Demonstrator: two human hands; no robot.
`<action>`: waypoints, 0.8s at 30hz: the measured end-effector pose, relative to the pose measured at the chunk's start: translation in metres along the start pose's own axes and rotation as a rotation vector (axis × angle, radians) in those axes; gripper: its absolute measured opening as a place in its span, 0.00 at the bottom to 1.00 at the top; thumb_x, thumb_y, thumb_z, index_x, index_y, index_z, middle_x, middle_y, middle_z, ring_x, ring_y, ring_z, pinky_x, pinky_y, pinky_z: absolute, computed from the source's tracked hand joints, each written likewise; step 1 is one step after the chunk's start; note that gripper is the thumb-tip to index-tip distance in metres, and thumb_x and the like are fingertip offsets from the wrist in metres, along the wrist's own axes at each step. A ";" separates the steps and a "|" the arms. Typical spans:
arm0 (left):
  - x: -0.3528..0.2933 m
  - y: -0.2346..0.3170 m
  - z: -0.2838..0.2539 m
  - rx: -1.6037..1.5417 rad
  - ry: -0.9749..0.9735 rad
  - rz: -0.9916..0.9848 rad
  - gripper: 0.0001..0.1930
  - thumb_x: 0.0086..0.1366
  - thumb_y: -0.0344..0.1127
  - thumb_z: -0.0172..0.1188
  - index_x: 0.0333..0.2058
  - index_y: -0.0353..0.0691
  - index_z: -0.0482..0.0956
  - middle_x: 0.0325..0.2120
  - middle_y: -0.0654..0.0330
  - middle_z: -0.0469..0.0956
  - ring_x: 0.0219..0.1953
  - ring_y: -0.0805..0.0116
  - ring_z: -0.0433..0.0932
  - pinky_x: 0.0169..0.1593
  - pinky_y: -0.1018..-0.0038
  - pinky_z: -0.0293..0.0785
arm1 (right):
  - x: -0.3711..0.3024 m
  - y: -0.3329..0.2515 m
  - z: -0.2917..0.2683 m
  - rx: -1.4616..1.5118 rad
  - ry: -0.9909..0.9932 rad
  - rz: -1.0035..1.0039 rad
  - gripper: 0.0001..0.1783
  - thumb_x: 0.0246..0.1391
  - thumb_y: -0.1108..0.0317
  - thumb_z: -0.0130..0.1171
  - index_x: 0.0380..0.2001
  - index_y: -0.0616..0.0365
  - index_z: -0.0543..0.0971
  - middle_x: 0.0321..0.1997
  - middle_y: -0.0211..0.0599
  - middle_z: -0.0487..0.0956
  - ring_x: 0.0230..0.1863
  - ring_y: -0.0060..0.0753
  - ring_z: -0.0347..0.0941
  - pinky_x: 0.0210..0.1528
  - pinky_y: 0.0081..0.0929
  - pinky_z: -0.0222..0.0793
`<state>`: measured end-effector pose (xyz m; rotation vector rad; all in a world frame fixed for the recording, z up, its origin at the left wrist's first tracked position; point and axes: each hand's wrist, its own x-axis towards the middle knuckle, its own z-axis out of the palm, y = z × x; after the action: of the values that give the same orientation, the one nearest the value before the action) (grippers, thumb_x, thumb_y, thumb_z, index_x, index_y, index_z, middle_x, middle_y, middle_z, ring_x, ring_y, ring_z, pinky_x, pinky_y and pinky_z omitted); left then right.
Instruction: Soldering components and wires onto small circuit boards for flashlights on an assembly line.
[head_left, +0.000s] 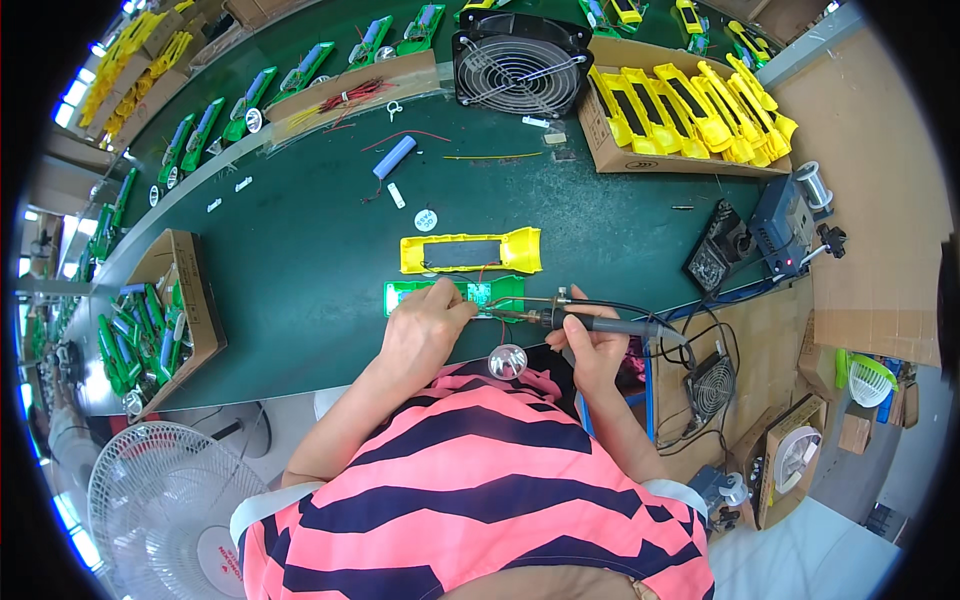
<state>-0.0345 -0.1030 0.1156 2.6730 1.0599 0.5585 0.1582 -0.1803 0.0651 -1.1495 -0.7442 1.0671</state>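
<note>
My right hand (594, 352) holds a soldering iron (625, 326) like a pen, its tip pointing left onto a green flashlight housing half (508, 288). Inside that housing lies a small circuit board (479, 293) with wires. My left hand (428, 328) rests over the housing's front edge, fingers pinched together by the board; what is between the fingertips is too small to make out. Just beyond lies a yellow housing half (520, 250) with a dark panel, thin wires running between the two. A round reflector (507, 362) sits at the table edge in front of me.
A carton of yellow housings (690, 105) stands back right, beside a black fan (523, 70). The soldering station (783, 228) is at the right. Green assemblies fill a left carton (203, 300). A blue battery cell (395, 157) and loose wires lie mid-table. A white fan (165, 510) stands lower left.
</note>
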 end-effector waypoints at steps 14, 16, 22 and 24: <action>0.004 -0.001 -0.006 -0.026 0.119 0.051 0.08 0.44 0.25 0.57 0.27 0.38 0.77 0.24 0.58 0.68 0.30 0.61 0.70 0.33 0.69 0.66 | -0.007 0.008 -0.018 0.063 0.066 -0.266 0.11 0.49 0.77 0.50 0.37 0.71 0.68 0.35 0.52 0.74 0.25 0.30 0.76 0.28 0.19 0.74; 0.016 -0.013 -0.014 -0.035 0.248 -0.092 0.10 0.43 0.24 0.58 0.29 0.37 0.77 0.26 0.57 0.69 0.31 0.60 0.69 0.33 0.69 0.66 | -0.010 0.017 -0.026 0.029 0.049 -0.298 0.12 0.49 0.77 0.50 0.38 0.71 0.68 0.38 0.53 0.73 0.27 0.30 0.76 0.31 0.19 0.74; 0.020 -0.037 -0.018 -0.033 0.065 -0.281 0.23 0.42 0.29 0.64 0.41 0.35 0.73 0.36 0.54 0.67 0.40 0.56 0.68 0.41 0.68 0.66 | -0.014 0.003 -0.022 0.026 0.046 -0.294 0.16 0.48 0.78 0.51 0.42 0.70 0.68 0.54 0.54 0.61 0.33 0.29 0.76 0.38 0.19 0.72; 0.011 -0.012 -0.025 0.087 0.196 -0.208 0.40 0.38 0.34 0.68 0.52 0.33 0.60 0.44 0.50 0.64 0.45 0.54 0.65 0.46 0.66 0.63 | -0.014 0.004 -0.029 -0.031 0.040 -0.266 0.15 0.48 0.78 0.51 0.42 0.70 0.68 0.54 0.53 0.62 0.33 0.29 0.76 0.40 0.19 0.71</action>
<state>-0.0447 -0.0850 0.1372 2.5766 1.4268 0.7603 0.1784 -0.2036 0.0537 -1.0612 -0.8586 0.8099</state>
